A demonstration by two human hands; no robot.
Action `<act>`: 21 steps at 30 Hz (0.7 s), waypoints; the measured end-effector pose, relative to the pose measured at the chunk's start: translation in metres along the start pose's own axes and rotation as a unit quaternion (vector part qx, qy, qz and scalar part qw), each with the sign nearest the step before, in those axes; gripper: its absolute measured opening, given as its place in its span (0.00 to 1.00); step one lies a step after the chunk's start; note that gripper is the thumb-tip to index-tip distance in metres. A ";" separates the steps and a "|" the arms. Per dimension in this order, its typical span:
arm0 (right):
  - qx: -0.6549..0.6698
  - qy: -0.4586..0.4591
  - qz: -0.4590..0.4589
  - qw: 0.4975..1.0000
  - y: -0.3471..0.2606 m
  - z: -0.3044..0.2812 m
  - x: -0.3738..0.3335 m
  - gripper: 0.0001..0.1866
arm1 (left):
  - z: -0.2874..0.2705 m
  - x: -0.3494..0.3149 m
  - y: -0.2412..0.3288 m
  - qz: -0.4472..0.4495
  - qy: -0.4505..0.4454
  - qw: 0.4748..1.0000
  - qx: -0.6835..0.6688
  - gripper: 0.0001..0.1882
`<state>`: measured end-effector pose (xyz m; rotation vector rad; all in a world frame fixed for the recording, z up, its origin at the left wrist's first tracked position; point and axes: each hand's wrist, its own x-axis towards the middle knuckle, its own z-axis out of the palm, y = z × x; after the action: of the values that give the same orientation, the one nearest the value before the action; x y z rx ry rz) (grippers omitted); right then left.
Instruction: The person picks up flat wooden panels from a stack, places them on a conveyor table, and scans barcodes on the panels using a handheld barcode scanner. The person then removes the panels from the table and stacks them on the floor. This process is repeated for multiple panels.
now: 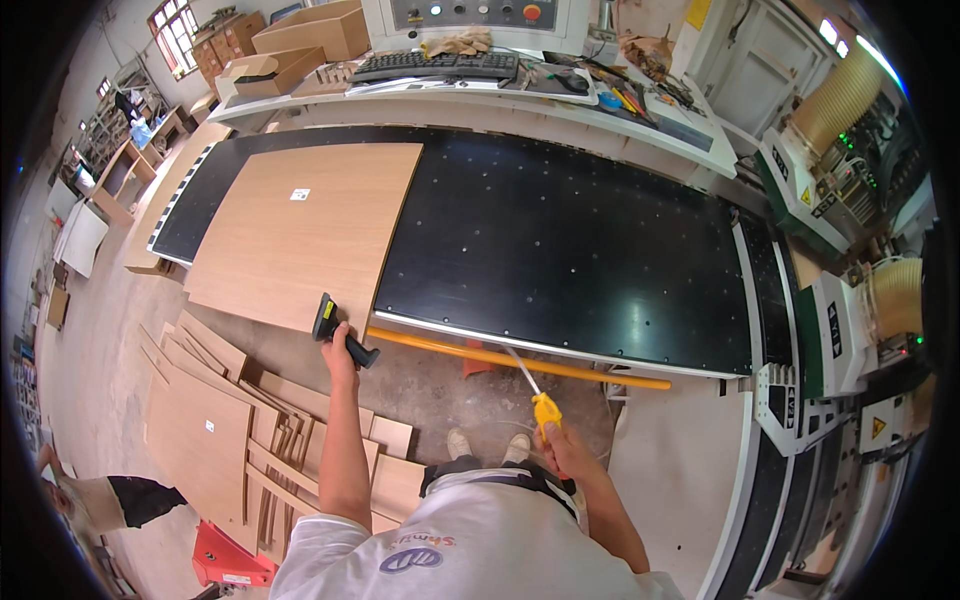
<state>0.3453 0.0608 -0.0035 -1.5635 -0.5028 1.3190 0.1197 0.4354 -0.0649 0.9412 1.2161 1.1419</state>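
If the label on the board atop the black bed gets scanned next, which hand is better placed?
Probably the left hand: it holds the black handheld scanner by the board, nearer the white label. The right hand is farther off and grips a yellow-handled tool.

Matt plastic scanner (pixel 326 318), plastic-handled tool (pixel 546 411), smooth wood-look panel (pixel 305 235), glossy tabletop (pixel 570 250)

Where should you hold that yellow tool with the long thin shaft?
Probably by the chunky yellow handle, from the near side, as the right hand does: it's the nearer, thicker end, while the thin shaft points away toward the black table.
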 end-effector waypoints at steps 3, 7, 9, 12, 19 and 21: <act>0.005 0.125 0.005 0.992 0.016 -0.008 0.016 0.20 | -0.001 0.000 -0.001 -0.005 0.005 1.000 -0.002 0.16; 0.002 0.275 -0.025 0.961 0.037 -0.037 0.022 0.20 | 0.000 0.000 0.003 -0.040 -0.009 0.999 0.023 0.15; 0.006 0.352 -0.071 0.933 0.050 -0.057 0.025 0.21 | -0.002 0.013 -0.012 0.045 0.016 0.999 -0.009 0.14; -0.140 0.551 -0.172 0.804 0.078 -0.100 0.028 0.21 | -0.019 0.030 -0.024 -0.037 0.000 0.999 -0.017 0.14; -0.009 0.688 -0.076 0.722 0.049 -0.142 -0.024 0.23 | 0.002 0.001 0.002 -0.021 -0.021 0.999 0.033 0.15; 0.003 0.710 -0.079 0.700 0.052 -0.153 -0.032 0.24 | 0.003 0.001 0.004 -0.024 -0.023 0.999 0.022 0.14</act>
<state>0.4599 -0.0501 -0.0454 -1.9494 0.3726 -0.2757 0.1221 0.4371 -0.0609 0.9624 1.2247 1.0536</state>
